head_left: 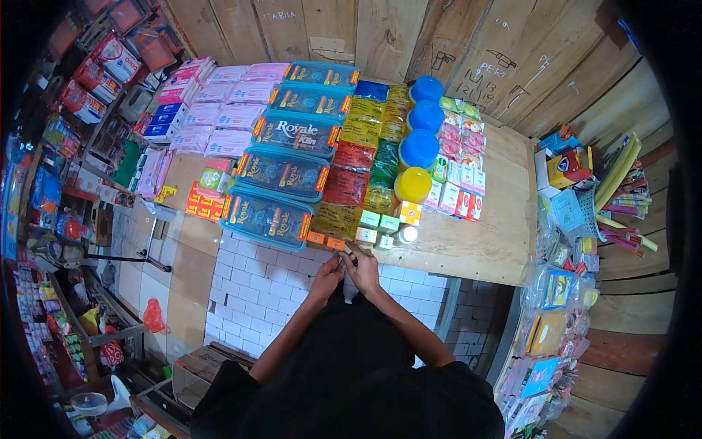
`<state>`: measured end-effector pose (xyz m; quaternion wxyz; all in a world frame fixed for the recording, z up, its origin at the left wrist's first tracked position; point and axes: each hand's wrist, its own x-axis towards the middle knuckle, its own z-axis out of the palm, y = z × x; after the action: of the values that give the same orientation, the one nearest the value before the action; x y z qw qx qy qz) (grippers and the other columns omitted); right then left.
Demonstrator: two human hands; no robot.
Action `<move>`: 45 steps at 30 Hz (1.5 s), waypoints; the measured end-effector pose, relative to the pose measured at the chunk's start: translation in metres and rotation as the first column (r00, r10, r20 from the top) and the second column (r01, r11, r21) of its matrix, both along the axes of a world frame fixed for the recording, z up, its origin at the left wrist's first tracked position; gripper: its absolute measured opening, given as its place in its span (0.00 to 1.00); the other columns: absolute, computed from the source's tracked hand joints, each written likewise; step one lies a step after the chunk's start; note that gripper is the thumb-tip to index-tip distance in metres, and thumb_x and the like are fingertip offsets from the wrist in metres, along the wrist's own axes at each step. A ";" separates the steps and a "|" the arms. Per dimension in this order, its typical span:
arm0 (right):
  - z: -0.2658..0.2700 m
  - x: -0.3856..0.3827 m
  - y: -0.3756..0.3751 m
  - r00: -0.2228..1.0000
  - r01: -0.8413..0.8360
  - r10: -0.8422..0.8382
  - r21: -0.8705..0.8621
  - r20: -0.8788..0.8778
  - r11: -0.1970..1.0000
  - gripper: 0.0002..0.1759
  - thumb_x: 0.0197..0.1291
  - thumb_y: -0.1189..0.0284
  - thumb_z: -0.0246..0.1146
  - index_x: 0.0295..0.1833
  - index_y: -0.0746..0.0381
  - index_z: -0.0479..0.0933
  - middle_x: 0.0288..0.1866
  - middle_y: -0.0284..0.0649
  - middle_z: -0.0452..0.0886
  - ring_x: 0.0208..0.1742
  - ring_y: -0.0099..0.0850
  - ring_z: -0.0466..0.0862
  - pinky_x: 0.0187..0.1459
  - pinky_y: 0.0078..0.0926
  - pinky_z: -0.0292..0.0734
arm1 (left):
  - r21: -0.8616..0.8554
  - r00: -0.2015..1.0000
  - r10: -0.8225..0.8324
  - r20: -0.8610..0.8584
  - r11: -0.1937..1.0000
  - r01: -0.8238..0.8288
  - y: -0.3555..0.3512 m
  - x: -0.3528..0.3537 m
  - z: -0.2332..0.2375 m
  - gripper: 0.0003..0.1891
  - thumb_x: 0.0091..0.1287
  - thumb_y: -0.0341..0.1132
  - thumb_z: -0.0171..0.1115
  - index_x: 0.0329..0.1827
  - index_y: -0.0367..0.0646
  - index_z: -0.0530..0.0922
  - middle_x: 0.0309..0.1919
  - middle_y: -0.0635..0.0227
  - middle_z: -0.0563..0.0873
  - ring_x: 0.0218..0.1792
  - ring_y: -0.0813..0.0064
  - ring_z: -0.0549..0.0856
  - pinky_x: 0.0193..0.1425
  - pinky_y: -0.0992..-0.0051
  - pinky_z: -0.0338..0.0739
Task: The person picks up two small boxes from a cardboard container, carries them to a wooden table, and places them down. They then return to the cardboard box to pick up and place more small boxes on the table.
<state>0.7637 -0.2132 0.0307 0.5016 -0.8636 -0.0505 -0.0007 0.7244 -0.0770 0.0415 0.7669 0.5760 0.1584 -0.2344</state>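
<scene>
My left hand is closed, fingers pinched together, just off the table's front edge. Beside it, my right hand has its fingers curled at the edge; what lies in either hand is too small or hidden. Just beyond them are two small orange boxes, the right one nearest my fingertips. To their right stand small green-and-white boxes, a white-capped container and a yellow box. Behind the orange boxes lie brown-gold packets. A whitish strip shows below my hands, against the black shirt.
Teal Royale boxes run back along the wooden table. Beyond are pink packs, blue-lidded tubs and a yellow-lidded tub. Crowded shelves line the left; a basket and hanging goods stand at the right.
</scene>
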 end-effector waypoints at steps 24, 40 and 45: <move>-0.010 -0.048 -0.069 0.968 -0.248 0.248 -0.013 0.017 0.969 0.12 0.62 0.68 0.71 0.42 0.63 0.78 0.23 0.42 0.82 0.22 0.38 0.82 0.26 0.33 0.76 | 0.008 0.994 0.010 -0.110 1.000 -0.009 -0.002 -0.016 -0.011 0.37 0.69 0.22 0.50 0.82 0.39 0.49 0.78 0.53 0.64 0.76 0.61 0.68 0.74 0.64 0.66; -0.146 -0.149 -0.216 0.310 -0.283 0.119 0.028 -0.943 0.959 0.50 0.54 0.26 0.57 0.52 0.67 0.83 0.46 0.48 0.86 0.46 0.45 0.86 0.41 0.45 0.85 | 0.475 0.725 -0.615 -0.311 0.560 0.679 0.012 -0.065 -0.199 0.41 0.70 0.61 0.54 0.77 0.38 0.64 0.69 0.47 0.75 0.69 0.53 0.75 0.74 0.64 0.66; -0.179 -0.156 -0.205 0.518 -0.355 0.072 -0.138 -0.852 0.924 0.43 0.58 0.31 0.57 0.50 0.65 0.83 0.49 0.50 0.86 0.51 0.47 0.85 0.52 0.45 0.81 | 0.234 0.683 -0.615 -0.394 0.651 0.722 0.002 -0.027 -0.170 0.41 0.68 0.64 0.58 0.75 0.41 0.69 0.63 0.57 0.80 0.61 0.64 0.79 0.70 0.68 0.69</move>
<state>0.6079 -0.4186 -0.1484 0.3257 -0.8102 0.0874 0.4795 0.6978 -0.0753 -0.1287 0.4700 0.6879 0.0801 -0.5472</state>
